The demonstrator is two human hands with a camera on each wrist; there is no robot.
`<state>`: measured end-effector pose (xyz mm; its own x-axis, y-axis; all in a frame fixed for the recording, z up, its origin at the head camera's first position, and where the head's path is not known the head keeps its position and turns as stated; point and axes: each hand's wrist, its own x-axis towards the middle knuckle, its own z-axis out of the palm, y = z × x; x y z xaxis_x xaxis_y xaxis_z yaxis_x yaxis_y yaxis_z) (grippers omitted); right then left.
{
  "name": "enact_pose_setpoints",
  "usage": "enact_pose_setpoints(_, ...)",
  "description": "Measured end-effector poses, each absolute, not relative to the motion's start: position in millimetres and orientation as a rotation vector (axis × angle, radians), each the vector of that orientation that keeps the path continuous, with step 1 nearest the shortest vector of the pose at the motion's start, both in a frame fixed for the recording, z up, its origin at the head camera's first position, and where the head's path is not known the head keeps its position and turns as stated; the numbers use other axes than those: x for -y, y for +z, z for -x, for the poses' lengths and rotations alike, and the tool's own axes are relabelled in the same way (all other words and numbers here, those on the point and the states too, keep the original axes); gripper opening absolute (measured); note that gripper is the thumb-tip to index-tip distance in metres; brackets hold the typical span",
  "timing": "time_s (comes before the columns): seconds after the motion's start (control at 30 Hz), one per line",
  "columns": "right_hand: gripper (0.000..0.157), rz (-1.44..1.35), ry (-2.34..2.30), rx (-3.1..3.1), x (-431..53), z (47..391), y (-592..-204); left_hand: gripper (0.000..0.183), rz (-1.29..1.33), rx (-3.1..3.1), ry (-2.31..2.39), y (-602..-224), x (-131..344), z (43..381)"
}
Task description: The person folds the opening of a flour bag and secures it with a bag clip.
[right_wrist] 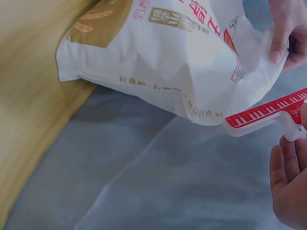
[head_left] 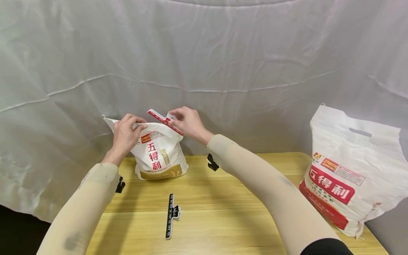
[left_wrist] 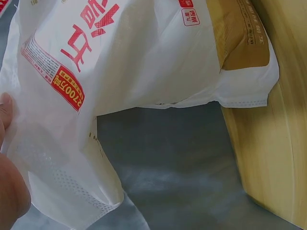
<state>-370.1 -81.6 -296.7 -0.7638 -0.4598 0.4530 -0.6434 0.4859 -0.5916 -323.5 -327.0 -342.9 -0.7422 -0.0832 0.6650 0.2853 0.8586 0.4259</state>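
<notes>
A white flour bag [head_left: 159, 148] with red characters and a gold base stands at the table's back edge. My left hand [head_left: 125, 132] pinches its folded top edge between thumb and fingers, and the bag's top corner sticks out to the left. In my right hand [head_left: 188, 122] is a red-and-white bag clip [head_left: 163, 120] with a piano-key pattern, gripped by its handle. The clip lies slantwise along the top right of the bag. In the right wrist view the end of the clip [right_wrist: 261, 115] meets the bag's edge; whether it bites the plastic I cannot tell.
A black piano-key clip [head_left: 170, 216] lies on the wooden table [head_left: 216, 219] in front of the bag. At the right stands a second, larger flour bag [head_left: 344, 177] with a handle slot. Grey cloth [head_left: 239, 71] hangs behind the table.
</notes>
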Motion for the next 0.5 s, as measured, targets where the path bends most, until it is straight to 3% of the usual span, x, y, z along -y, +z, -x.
enact_pose_setpoints(0.5, 0.022, -0.940, 1.142, 2.556, 96, 378, -289, 0.021, 0.084, 2.292, -0.633, -340, 327, 321)
